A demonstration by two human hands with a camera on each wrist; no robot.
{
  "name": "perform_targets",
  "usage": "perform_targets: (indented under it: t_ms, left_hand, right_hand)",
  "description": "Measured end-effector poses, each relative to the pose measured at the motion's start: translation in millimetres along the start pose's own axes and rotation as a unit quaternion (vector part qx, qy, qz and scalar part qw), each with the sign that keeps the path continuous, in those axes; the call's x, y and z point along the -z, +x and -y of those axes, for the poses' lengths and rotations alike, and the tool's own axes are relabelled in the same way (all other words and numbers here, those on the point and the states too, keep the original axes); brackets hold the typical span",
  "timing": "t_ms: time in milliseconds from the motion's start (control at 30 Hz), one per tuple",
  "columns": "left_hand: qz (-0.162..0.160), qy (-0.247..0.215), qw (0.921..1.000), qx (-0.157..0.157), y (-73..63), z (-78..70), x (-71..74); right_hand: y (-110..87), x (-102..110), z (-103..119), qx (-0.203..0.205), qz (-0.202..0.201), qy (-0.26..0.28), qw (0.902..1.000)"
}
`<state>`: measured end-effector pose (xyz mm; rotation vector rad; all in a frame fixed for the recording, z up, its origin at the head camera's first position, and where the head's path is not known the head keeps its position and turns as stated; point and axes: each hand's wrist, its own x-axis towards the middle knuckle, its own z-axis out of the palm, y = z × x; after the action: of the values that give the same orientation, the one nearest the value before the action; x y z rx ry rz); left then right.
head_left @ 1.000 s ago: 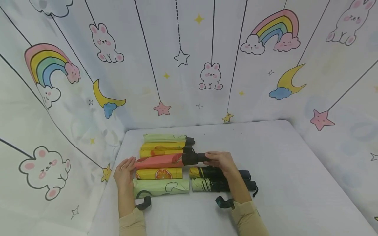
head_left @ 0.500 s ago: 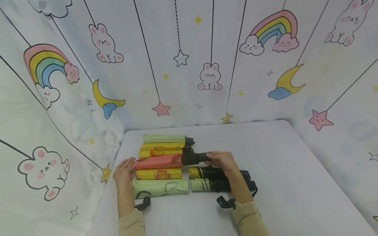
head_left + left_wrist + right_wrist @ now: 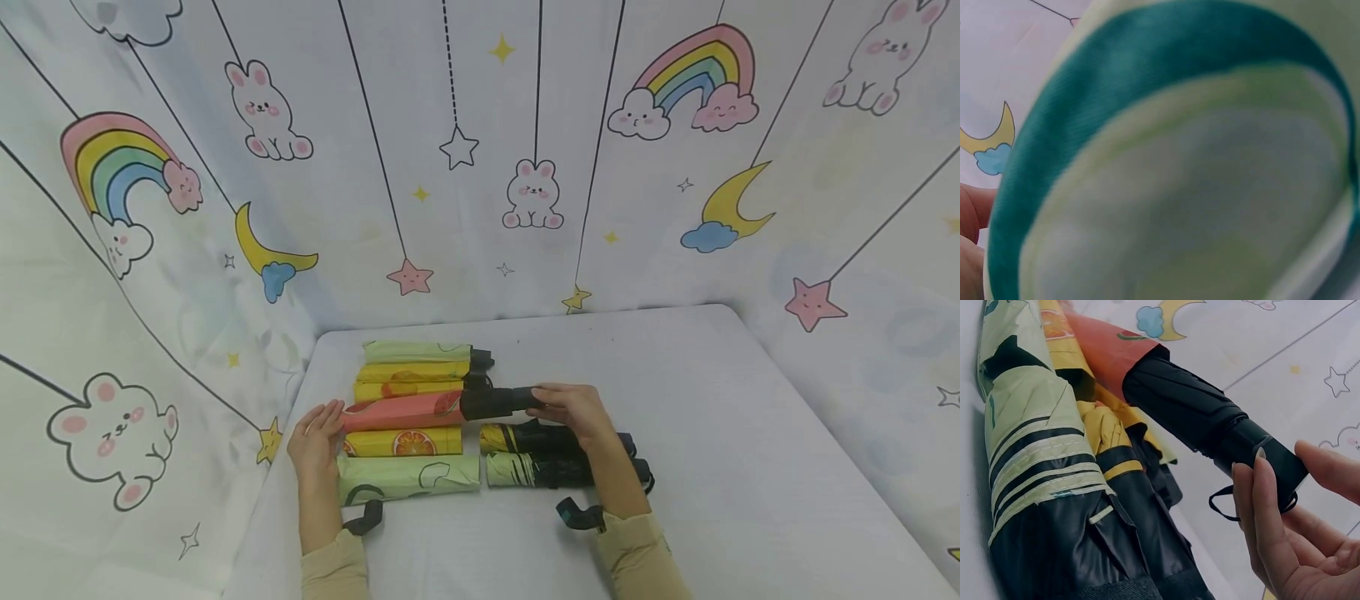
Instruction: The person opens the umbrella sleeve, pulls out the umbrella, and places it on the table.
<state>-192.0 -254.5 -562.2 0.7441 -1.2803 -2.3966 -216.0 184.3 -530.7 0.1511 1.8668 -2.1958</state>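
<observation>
Umbrella cloth (image 3: 1179, 403) slightly glossy; handle (image 3: 1257, 440) smooth plastic.

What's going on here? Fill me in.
A person's left hand holds one end of a red printed fabric sleeve, while the right hand pinches the end of a black folded umbrella, partly out of it. Nearer the person lie a pale green fabric sleeve and a yellow orange-slice-print sleeve, with a green-and-black folded umbrella and a yellow-and-black folded umbrella beside them. Behind lie three slim green and yellow rolls.
</observation>
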Motion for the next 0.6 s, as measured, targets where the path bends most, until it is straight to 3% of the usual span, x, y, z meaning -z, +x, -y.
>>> perform_targets:
  t_ms: [600]
  left_hand:
    - [0.0, 0.015, 0.9998, 0.009, 1.0, 3.2, -1.1]
  right_hand:
    - [-4.3, 15.3, 1.6, 0.011, -0.011, -0.007, 0.9999]
